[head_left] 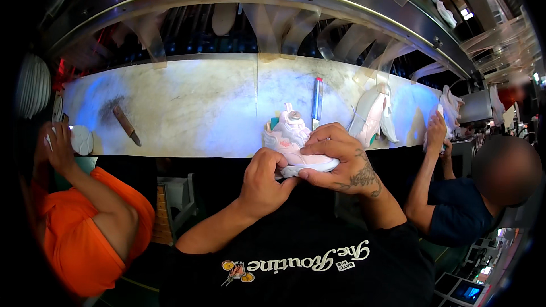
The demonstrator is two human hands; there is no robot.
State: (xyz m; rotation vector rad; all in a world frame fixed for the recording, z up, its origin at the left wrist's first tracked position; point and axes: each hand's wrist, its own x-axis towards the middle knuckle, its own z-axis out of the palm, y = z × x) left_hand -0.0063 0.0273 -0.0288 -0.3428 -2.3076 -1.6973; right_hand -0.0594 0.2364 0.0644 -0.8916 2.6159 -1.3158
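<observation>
Apparently amounts to seating the white sole [315, 164] against the pink-and-white shoe [289, 141], held up at the near edge of the worktop [210, 102], and probably calls next for shifting the pinch along the seam and pressing evenly. Closes the left hand [266, 179] to a bent-fingered pinch at the sole's rim, and wraps the right hand [341, 159] partly curled around the side, thumb low; cannot quite make out the hidden left fingertips.

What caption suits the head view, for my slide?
Left hand and right hand hold a pink-and-white sneaker at the worktable edge, another shoe lying nearby.
</observation>
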